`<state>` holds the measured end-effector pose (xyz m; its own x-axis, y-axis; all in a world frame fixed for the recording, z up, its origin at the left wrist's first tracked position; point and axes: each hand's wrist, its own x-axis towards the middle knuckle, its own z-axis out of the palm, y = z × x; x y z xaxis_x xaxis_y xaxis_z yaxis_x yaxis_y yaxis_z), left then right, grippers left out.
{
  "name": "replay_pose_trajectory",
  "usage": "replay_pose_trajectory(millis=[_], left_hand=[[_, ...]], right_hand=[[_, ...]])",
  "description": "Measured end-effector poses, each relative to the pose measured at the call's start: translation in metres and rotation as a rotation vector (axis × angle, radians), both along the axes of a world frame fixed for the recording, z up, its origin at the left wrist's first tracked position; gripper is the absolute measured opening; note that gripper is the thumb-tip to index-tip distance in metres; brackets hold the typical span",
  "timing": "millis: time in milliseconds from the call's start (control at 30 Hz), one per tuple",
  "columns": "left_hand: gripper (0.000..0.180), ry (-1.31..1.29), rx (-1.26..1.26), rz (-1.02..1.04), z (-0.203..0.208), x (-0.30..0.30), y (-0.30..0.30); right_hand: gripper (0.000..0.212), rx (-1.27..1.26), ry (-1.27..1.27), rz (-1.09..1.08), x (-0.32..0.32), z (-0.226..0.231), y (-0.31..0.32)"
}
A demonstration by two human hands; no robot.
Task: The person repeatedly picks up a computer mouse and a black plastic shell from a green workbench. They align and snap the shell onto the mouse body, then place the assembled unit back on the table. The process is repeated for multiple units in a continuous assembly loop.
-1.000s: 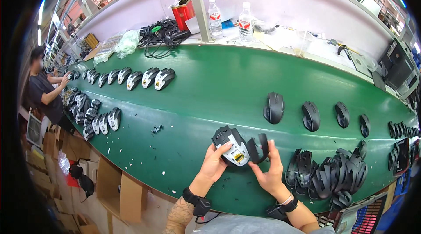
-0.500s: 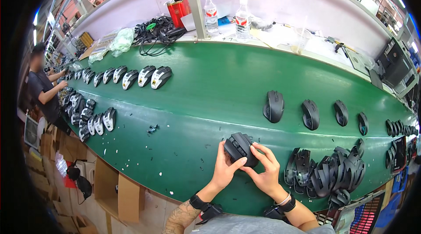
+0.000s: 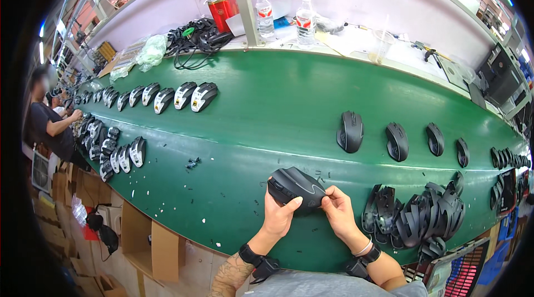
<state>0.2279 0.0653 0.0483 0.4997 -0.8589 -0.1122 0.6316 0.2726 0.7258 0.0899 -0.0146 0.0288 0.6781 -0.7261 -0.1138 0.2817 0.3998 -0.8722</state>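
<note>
A black computer mouse [image 3: 297, 187] is held above the green bench, its rounded top facing up. My left hand [image 3: 279, 213] wraps round its left end, thumb along the near side. At the right end, my right hand [image 3: 338, 210] pinches the edge between thumb and fingers. The underside of the mouse is hidden. To the right of my right hand lies a heap of black mouse shells [image 3: 414, 213]. Beyond it stand several finished-looking black mice, the nearest being a black mouse [image 3: 351, 132].
Black-and-white mice [image 3: 204, 97] form a row at the far left, with more mouse parts [image 3: 100, 141] piled nearer. Small black bits [image 3: 192, 163] are scattered on the green bench [image 3: 250, 108]. Water bottles [image 3: 305, 21] and cables [image 3: 200, 41] stand behind. A co-worker [image 3: 50, 121] is at the left.
The mouse has turned so its rounded top shows and its long side runs left to right. My right hand has moved to its right end. The co-worker's arms have shifted slightly.
</note>
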Motion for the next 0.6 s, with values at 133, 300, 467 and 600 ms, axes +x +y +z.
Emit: replay_pose_trajectory(millis=[133, 300, 467, 600], left_hand=[[0.05, -0.003, -0.003, -0.018, -0.001, -0.002, 0.0], [0.045, 0.02, 0.02, -0.034, -0.001, -0.001, 0.0], [0.025, 0.34, 0.087, 0.008, 0.02, 0.016, 0.001], [0.04, 0.086, 0.25, 0.094, 0.008, 0.024, 0.001]], right_hand=[[0.013, 0.009, -0.041, -0.007, -0.001, -0.004, -0.001], [0.014, 0.015, -0.021, -0.014, -0.002, -0.007, -0.001], [0.016, -0.048, 0.066, 0.016, -0.005, -0.004, -0.007], [0.02, 0.022, 0.118, 0.106, -0.003, 0.002, -0.007]])
